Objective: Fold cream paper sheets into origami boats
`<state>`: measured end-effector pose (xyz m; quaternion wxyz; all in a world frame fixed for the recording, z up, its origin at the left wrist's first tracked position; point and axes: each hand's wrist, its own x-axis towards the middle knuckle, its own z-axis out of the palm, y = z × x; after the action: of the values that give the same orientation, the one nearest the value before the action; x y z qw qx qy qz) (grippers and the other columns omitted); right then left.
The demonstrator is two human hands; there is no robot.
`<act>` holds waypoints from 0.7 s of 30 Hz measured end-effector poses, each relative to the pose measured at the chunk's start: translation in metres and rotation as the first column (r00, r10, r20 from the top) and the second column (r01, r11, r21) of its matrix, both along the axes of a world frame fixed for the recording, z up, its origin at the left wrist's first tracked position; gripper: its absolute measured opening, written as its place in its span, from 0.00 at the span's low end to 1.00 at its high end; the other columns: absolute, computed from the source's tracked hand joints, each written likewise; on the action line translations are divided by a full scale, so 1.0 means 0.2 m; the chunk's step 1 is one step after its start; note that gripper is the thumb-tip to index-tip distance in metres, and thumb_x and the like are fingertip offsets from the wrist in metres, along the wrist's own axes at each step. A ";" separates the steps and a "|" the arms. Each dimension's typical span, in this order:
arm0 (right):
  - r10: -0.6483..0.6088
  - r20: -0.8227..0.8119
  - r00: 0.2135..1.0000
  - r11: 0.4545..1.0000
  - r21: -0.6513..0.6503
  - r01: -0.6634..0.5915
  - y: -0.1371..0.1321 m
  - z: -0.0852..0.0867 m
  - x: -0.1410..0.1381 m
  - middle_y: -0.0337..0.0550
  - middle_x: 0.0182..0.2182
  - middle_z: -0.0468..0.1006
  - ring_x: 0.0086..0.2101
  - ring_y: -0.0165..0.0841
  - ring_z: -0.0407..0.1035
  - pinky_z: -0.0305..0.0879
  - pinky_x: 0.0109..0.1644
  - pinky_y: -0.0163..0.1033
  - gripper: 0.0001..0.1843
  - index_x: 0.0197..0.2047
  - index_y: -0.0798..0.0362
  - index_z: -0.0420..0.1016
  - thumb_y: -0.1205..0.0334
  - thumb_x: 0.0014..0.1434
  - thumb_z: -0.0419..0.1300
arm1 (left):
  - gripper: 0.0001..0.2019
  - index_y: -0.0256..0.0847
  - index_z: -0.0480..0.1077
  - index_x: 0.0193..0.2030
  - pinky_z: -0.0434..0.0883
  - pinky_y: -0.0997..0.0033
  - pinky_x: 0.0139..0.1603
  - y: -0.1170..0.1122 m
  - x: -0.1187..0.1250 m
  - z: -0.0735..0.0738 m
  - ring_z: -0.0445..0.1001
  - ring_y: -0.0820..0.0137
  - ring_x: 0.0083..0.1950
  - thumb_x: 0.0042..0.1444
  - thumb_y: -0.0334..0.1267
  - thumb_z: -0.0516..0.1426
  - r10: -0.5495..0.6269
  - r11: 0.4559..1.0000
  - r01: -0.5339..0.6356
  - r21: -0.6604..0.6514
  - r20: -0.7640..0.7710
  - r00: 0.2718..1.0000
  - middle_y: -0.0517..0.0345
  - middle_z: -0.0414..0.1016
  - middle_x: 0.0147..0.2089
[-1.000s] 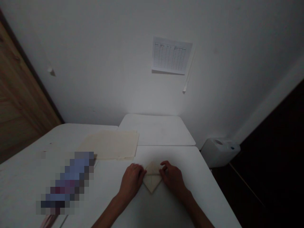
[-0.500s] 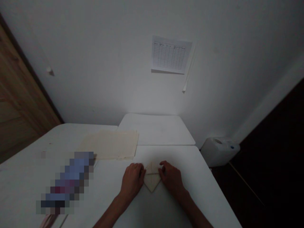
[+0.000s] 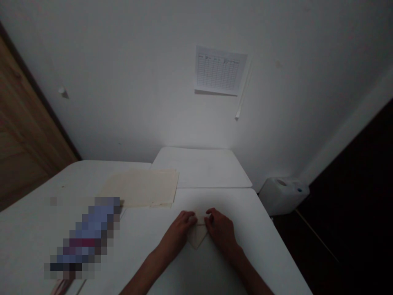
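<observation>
Head: white table (image 3: 215, 266) against white wall (image 3: 138, 82).

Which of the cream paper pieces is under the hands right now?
The small folded piece with its point toward the person, between both hands; the flat stack lies untouched farther left.

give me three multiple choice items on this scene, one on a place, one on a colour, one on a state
1. Where does the stack of sheets lie?
A. on the floor
B. on the table, left of and beyond the hands
C. taped to the wall

2. What colour is the folded piece?
A. beige
B. red
C. green

3. How are the left hand and right hand?
A. raised in the air
B. both down on the folded piece
C. holding scissors

Answers: 1 B, the stack rests on the tabletop; 2 A, it looks pale tan; 3 B, both hands press it.
</observation>
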<state>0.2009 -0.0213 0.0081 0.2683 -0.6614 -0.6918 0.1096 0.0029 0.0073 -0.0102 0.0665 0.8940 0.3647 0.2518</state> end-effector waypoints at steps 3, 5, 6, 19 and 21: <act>0.006 0.008 1.000 1.000 0.001 -0.006 0.00 0.00 0.00 0.38 0.33 0.78 0.33 0.33 0.74 0.61 0.36 0.35 0.10 0.46 0.47 0.70 0.60 0.62 0.53 | 0.33 0.43 0.68 0.56 0.68 0.55 0.57 0.02 -0.01 -0.01 0.65 0.62 0.58 0.46 0.13 0.47 -0.086 0.996 0.083 -0.044 -0.085 0.993 0.52 0.69 0.60; 0.009 0.014 1.000 1.000 0.002 -0.009 -0.01 0.00 0.00 0.38 0.34 0.78 0.33 0.32 0.74 0.61 0.37 0.34 0.10 0.46 0.48 0.70 0.61 0.63 0.52 | 0.34 0.42 0.68 0.57 0.67 0.53 0.58 0.02 -0.01 -0.02 0.64 0.61 0.59 0.46 0.13 0.46 -0.081 0.995 0.073 -0.070 -0.131 0.988 0.53 0.67 0.62; 0.009 0.019 1.000 1.000 0.003 -0.009 -0.01 0.00 0.00 0.38 0.35 0.78 0.34 0.32 0.73 0.61 0.38 0.34 0.10 0.46 0.48 0.70 0.61 0.63 0.52 | 0.34 0.42 0.67 0.57 0.66 0.52 0.58 0.02 -0.01 -0.01 0.64 0.60 0.59 0.46 0.13 0.46 -0.076 0.995 0.065 -0.079 -0.143 0.987 0.53 0.67 0.62; 0.147 0.374 0.916 0.978 0.087 -0.192 -0.05 0.01 0.00 0.41 0.39 0.73 0.32 0.29 0.70 0.58 0.31 0.29 0.09 0.40 0.48 0.73 0.68 0.64 0.52 | 0.14 0.42 0.73 0.49 0.69 0.62 0.50 0.03 0.01 0.11 0.66 0.64 0.48 0.62 0.27 0.51 -0.090 0.984 0.088 -0.155 -0.004 0.996 0.55 0.70 0.59; 0.200 0.407 0.891 0.964 0.080 -0.253 -0.06 0.01 0.02 0.40 0.39 0.73 0.32 0.28 0.70 0.58 0.30 0.29 0.10 0.41 0.47 0.73 0.69 0.63 0.53 | 0.11 0.43 0.74 0.45 0.69 0.64 0.48 0.03 0.02 0.12 0.66 0.65 0.46 0.64 0.30 0.51 -0.076 0.984 0.078 -0.159 0.022 0.997 0.56 0.72 0.57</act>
<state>0.2042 -0.0341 0.0101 0.1512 -0.5656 -0.8097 -0.0415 0.0077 0.0126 0.0145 0.1504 0.8971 0.3484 0.2261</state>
